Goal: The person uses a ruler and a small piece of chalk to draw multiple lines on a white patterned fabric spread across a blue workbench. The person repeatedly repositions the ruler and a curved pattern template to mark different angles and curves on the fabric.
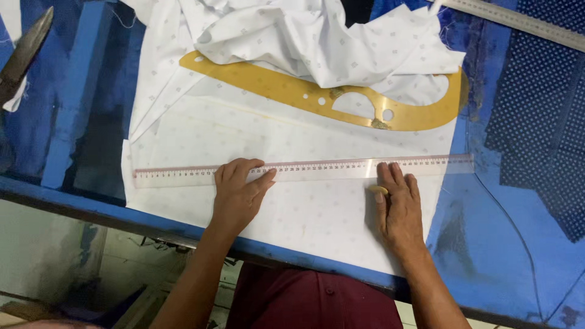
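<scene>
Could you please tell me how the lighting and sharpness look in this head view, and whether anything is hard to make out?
Head view: even, soft light, no harsh glare; the white fabric is bright but its small print stays visible. Both the left hand and right hand are sharp, casting faint shadows. The clear ruler shows slight sheen, its markings small. The scissors lie dim at the edge.

2 hands, 3 rulers.

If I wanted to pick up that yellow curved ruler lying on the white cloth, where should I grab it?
Probably by the bare left tip of the yellow curved ruler, coming from the left. That end lies flat and uncovered on the white cloth, while bunched fabric covers its upper edge near the middle. Both hands, left hand and right hand, press the clear straight ruler lower down, well clear.
</scene>
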